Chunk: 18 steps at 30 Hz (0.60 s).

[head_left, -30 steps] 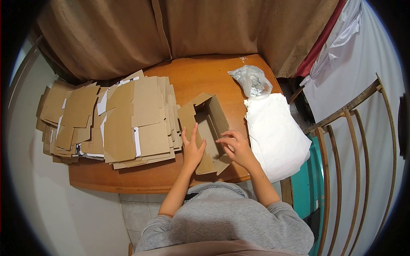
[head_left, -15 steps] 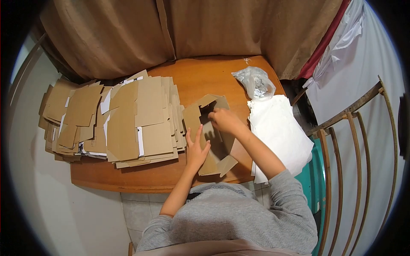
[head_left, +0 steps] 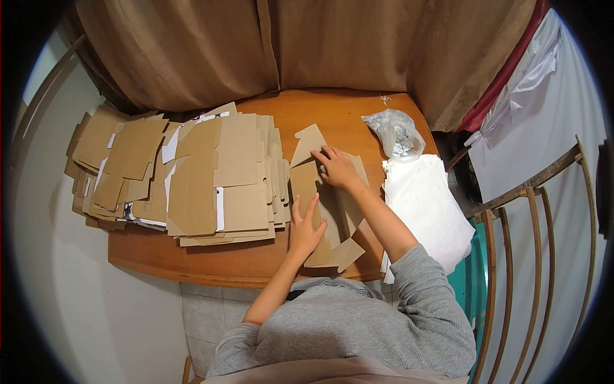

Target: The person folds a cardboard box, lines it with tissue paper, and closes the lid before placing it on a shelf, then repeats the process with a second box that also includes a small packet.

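Note:
A brown cardboard box (head_left: 304,189), partly folded with loose end flaps, lies on the table between my hands. My left hand (head_left: 306,235) is open along its left side, fingers spread and touching the cardboard. At the far end, my right hand (head_left: 338,169) rests by a raised flap (head_left: 311,142), its fingers apart and slightly bent. The thumb of that hand is partly hidden. Near my body, another flap (head_left: 349,253) sticks out from the box.
Stacks of flat cardboard boxes (head_left: 192,185) cover the left of the wooden table (head_left: 320,105). To the right are a pile of white sheets (head_left: 425,211) and a clear plastic bag (head_left: 400,136) with silvery contents. A wooden rack (head_left: 531,243) stands beyond the right edge.
My right hand has gone from closed fingers over the box's opening to spread fingers at its far end. The far flap now sticks up more. The view has shifted a little.

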Each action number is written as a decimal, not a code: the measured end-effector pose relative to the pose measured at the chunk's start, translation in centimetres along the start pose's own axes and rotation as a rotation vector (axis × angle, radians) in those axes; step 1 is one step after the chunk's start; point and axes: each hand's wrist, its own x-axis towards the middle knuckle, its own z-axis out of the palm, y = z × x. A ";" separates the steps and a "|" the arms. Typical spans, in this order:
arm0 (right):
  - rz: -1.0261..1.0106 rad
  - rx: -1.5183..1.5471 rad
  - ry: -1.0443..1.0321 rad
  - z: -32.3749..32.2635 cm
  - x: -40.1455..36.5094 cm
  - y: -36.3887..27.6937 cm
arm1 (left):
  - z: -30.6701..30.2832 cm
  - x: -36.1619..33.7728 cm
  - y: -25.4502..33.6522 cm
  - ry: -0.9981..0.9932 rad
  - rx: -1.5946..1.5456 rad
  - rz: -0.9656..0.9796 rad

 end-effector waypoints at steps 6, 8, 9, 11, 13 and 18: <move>0.008 -0.067 0.032 1.0 -2.0 0.0 | 0.8 0.0 -0.4 -0.004 0.134 -0.015; 0.022 -0.061 0.007 1.1 -2.8 0.1 | 1.3 0.1 -0.9 0.024 0.164 0.019; 0.027 -0.069 -0.013 1.0 -3.5 -0.1 | 1.4 0.1 -0.9 0.057 0.191 0.050; 0.033 -0.075 -0.035 0.9 -4.7 -0.3 | 1.5 0.1 -1.0 0.057 0.207 0.054; 0.016 0.036 -0.002 0.8 -6.1 -0.4 | 1.4 0.1 -0.7 0.058 0.221 0.056; -0.042 0.109 -0.007 -0.3 -10.4 -1.3 | 1.3 0.0 -0.4 0.064 0.229 0.046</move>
